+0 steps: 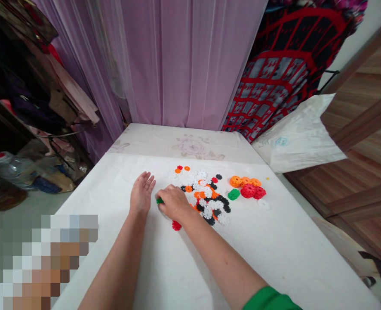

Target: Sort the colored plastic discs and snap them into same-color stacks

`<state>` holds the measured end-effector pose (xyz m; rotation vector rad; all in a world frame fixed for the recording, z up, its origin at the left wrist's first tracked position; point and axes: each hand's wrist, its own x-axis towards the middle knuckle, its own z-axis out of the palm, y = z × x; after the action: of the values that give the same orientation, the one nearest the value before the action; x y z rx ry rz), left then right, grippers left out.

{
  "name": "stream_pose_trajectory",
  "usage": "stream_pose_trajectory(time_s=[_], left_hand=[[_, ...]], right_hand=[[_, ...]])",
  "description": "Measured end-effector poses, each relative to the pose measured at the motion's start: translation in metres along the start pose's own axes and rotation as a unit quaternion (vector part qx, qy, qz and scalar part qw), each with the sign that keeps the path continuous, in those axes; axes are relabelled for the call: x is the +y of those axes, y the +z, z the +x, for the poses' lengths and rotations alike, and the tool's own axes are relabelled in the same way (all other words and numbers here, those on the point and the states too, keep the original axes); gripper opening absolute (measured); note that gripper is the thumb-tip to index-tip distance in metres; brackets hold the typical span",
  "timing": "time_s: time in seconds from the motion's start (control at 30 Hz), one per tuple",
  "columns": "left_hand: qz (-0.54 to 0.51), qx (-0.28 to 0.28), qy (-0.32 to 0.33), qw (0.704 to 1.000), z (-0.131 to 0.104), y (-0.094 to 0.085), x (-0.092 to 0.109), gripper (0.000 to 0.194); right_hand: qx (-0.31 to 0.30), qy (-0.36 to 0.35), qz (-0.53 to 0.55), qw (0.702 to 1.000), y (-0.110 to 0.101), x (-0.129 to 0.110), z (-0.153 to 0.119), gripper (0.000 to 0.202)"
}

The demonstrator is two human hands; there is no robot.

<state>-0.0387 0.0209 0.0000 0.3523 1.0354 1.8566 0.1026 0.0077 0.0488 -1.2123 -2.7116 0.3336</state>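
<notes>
My left hand (142,193) rests on its edge near the middle of the table, fingers stretched out and nothing in it. Just right of it, my right hand (173,203) is closed in a pinch on a green notched plastic disc (159,200), which pokes out from the fingertips; whether there is more than one disc is hidden. A red notched disc (176,225) lies below the right wrist. To the right spreads a loose mixed heap of white, black, orange and red notched discs (206,199).
Farther right, discs sit grouped by colour: orange (244,181), red (252,191), green (233,194) and white (263,204). They lie on the white-covered table (274,258). A white bag (302,137) stands by its right edge. Purple curtains (190,64) hang behind.
</notes>
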Motion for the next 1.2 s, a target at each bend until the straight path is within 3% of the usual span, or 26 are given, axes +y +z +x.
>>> stream_pose_trajectory(time_s=[0.13, 0.27, 0.43, 0.53, 0.67, 0.87, 1.2], left_hand=[[-0.003, -0.006, -0.004, 1.0, 0.001, -0.001, 0.002, 0.02], [0.016, -0.012, 0.004, 1.0, 0.002, -0.002, 0.001, 0.023], [0.071, -0.015, 0.035, 0.997, -0.002, 0.003, -0.004, 0.027], [0.1, -0.02, 0.051, 0.994, -0.005, 0.006, -0.006, 0.03], [0.118, -0.007, 0.049, 0.992, -0.008, 0.009, -0.005, 0.03], [0.138, -0.002, 0.057, 0.989, -0.009, 0.011, -0.003, 0.028], [0.145, 0.007, 0.054, 0.988, -0.008, 0.014, -0.003, 0.024]], right_hand=[[0.009, 0.006, 0.004, 1.0, -0.001, -0.004, 0.001, 0.022], [0.124, 0.076, 0.107, 0.983, -0.008, 0.029, -0.021, 0.024], [0.346, 0.236, 0.189, 0.888, -0.026, 0.117, -0.089, 0.026], [0.422, 0.305, 0.175, 0.835, -0.03, 0.156, -0.124, 0.032], [0.421, 0.323, 0.179, 0.828, -0.025, 0.173, -0.14, 0.038], [0.378, 0.327, 0.162, 0.851, -0.018, 0.173, -0.137, 0.038], [0.365, 0.34, 0.13, 0.857, -0.018, 0.175, -0.143, 0.045]])
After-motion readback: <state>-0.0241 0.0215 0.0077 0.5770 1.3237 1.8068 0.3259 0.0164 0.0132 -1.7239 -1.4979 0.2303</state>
